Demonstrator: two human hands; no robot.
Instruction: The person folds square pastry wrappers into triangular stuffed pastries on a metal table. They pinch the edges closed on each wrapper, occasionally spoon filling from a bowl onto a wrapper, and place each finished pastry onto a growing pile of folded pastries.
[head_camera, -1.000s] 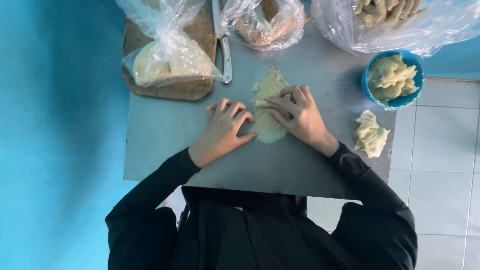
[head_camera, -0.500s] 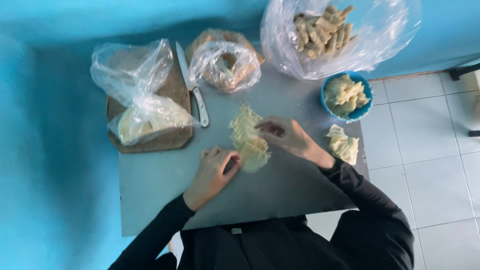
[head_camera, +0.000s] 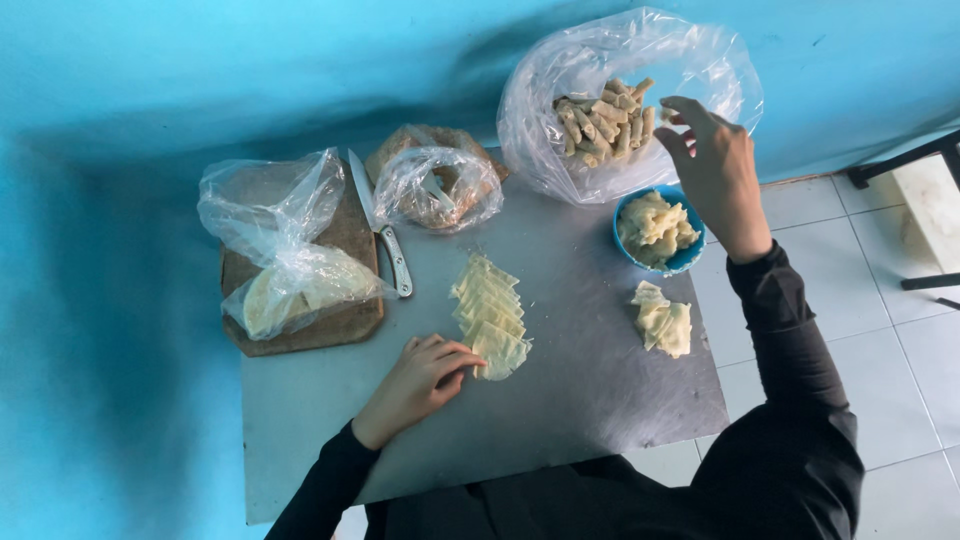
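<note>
Reaching right hand (head_camera: 712, 170) now at rolls bag (head_camera: 620, 100), grip released; left hand (head_camera: 420, 385) stays touching wrappers (head_camera: 490, 315).

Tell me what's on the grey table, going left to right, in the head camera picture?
Brown wooden cutting board → steel knife → row of pale dough sheets → small pile of folded dough pieces.

A grey metal table (head_camera: 590, 400) is seen against a blue wall. A fanned row of thin dough sheets (head_camera: 490, 312) is laid at the fingertips of the left hand (head_camera: 418, 382). A wooden board (head_camera: 345, 325) and a knife (head_camera: 383, 232) lie beyond that hand. A blue bowl (head_camera: 690, 258) sits below the right hand (head_camera: 712, 165), with a large clear bag (head_camera: 560, 150) just beside it and folded dough pieces (head_camera: 664, 320) nearer the body.
</note>
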